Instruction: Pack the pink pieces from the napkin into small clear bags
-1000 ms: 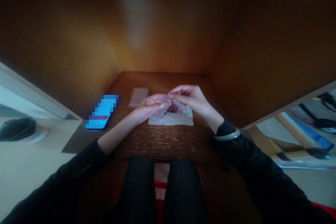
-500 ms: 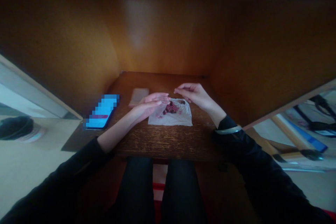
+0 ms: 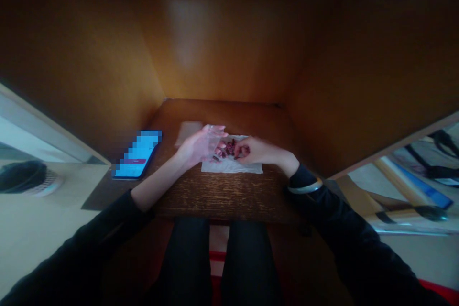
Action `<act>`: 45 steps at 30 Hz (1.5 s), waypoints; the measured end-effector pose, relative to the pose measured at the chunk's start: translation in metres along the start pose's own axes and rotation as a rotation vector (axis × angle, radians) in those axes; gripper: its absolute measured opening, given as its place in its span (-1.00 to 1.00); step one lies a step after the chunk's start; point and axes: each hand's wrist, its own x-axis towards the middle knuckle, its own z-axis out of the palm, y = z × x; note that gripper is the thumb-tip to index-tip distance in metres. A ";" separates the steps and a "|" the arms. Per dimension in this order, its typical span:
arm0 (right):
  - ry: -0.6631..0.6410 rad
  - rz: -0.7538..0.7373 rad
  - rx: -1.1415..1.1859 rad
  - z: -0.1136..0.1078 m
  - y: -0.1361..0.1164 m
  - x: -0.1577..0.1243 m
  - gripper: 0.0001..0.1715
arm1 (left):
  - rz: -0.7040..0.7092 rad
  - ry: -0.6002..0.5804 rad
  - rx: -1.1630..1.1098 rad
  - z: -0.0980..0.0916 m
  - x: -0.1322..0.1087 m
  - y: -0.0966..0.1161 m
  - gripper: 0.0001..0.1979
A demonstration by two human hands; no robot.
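My left hand (image 3: 199, 147) grips a small clear plastic bag (image 3: 215, 141) by its upper edge, just above a white paper sheet (image 3: 229, 166). A loose heap of dark red pieces (image 3: 226, 149) lies on the sheet under the bag's mouth. My right hand (image 3: 258, 150) rests at the heap's right side with its fingers bunched against the pieces. I cannot tell whether those fingers hold any. Part of the heap is hidden behind both hands.
The dark wooden desk (image 3: 222, 196) has tall wooden walls at the back and sides. A phone (image 3: 136, 155) lies to the left, and a pale flat packet (image 3: 188, 133) lies at the back. A dark-topped cup (image 3: 23, 178) stands on a lower surface at far left.
My right hand has come down from above the sheet onto the dark red pieces. The pieces now spread wider on the paper, and the bag in my left hand sits slightly more upright.
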 end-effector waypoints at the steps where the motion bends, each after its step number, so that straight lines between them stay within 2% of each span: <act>1: 0.009 0.015 -0.054 0.001 -0.002 0.000 -0.88 | 0.004 -0.010 0.011 0.000 0.000 0.000 -0.55; 7: 0.041 0.015 -0.135 -0.004 -0.017 -0.004 -0.92 | 0.026 -0.009 0.078 0.000 0.001 -0.001 -0.51; 10: 0.120 0.004 -0.143 -0.016 -0.024 -0.007 -0.89 | 0.055 -0.005 0.112 -0.001 0.001 -0.003 -0.52; 14: 0.258 -0.125 -0.054 -0.032 -0.040 -0.008 -0.85 | 0.062 -0.040 0.053 -0.002 0.005 -0.008 -0.62; 18: 0.332 -0.237 0.048 -0.036 -0.061 -0.003 -0.79 | 0.131 -0.074 0.003 -0.001 0.010 -0.013 -0.62; 23: 0.334 -0.295 0.120 -0.027 -0.069 0.002 -0.73 | 0.171 -0.044 0.029 0.002 0.008 -0.011 -0.63; 26: 0.316 -0.279 0.184 -0.016 -0.065 0.000 -0.72 | 0.272 0.082 0.083 0.006 0.006 -0.009 -0.67; 29: 0.264 -0.259 0.213 0.001 -0.060 -0.002 -0.56 | 0.369 0.233 0.146 0.009 0.004 -0.010 -0.66; 31: 0.313 -0.241 0.193 0.015 -0.058 0.000 -0.47 | 0.410 0.304 0.215 0.011 0.004 -0.012 -0.64; 34: 0.435 -0.209 0.189 0.029 -0.053 0.007 -0.60 | 0.459 0.373 0.276 0.010 0.006 -0.015 -0.62; 36: 0.493 -0.212 0.253 0.031 -0.049 0.011 -0.67 | 0.453 0.394 0.250 0.009 0.007 -0.016 -0.63; 39: 0.559 -0.210 0.395 0.028 -0.041 0.014 -0.68 | 0.359 0.419 0.184 0.008 0.009 -0.016 -0.69; 42: 0.545 -0.145 0.520 0.025 -0.038 0.012 -0.71 | 0.247 0.415 0.144 0.007 0.010 -0.017 -0.74; 45: 0.519 -0.116 0.612 0.027 -0.038 0.012 -0.71 | 0.265 0.350 0.182 0.005 0.010 -0.020 -0.78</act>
